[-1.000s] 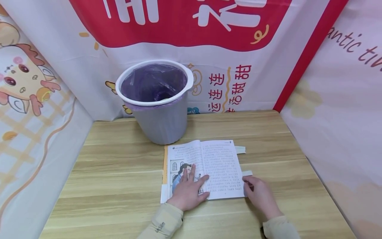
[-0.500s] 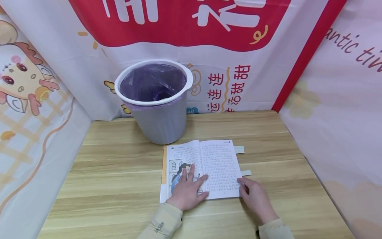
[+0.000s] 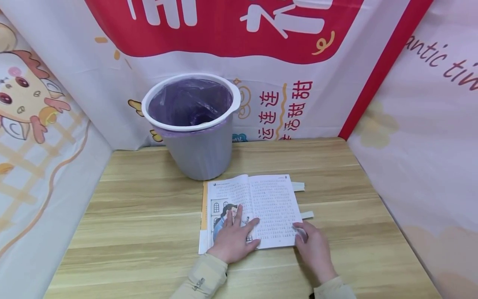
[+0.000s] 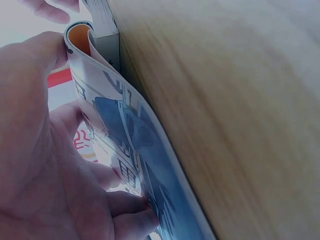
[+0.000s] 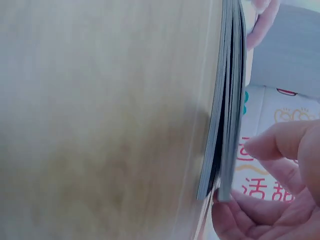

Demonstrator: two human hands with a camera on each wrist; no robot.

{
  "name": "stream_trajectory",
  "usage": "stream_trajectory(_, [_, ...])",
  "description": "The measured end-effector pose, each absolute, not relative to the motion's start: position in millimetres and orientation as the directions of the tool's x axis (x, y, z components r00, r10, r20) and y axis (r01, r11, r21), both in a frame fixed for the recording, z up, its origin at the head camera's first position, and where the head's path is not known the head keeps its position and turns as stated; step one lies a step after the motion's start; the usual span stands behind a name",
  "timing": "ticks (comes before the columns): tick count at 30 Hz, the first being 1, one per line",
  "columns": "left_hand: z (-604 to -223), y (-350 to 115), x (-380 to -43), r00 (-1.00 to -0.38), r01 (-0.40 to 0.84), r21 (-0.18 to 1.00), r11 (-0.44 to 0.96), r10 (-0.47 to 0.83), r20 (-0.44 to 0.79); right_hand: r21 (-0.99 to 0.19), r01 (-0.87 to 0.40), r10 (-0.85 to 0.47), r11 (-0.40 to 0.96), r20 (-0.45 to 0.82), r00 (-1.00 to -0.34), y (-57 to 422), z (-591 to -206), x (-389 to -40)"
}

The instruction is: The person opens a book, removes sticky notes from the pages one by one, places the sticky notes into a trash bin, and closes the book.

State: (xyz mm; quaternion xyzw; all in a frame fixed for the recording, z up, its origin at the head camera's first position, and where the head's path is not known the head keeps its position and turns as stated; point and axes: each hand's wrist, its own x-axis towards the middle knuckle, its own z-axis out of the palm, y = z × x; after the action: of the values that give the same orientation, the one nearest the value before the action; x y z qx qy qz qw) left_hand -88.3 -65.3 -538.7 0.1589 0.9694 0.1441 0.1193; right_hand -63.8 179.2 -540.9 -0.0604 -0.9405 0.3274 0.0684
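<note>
Book lying open on the wood-grain bench, walled in by printed cloth.
From the head view I see the hands well apart: the left hand spread on the left page, the right hand at the lower right corner; a lined grey bin stands behind. My left wrist view shows the page curving beside bare bench. In my right wrist view fingers meet the page edges; whether they pinch, I can't tell.

The left hand is partly covering the illustration beneath; print beside the right hand is showing too small to read.
</note>
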Motion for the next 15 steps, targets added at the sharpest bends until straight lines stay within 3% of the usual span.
stream_trajectory(15, [-534.2,-65.5,-87.3,-0.921,0.279,0.322,0.905,0.347,-0.178,-0.590,0.050,0.199,0.806,0.190,-0.961,163.5,-535.6,-56.1])
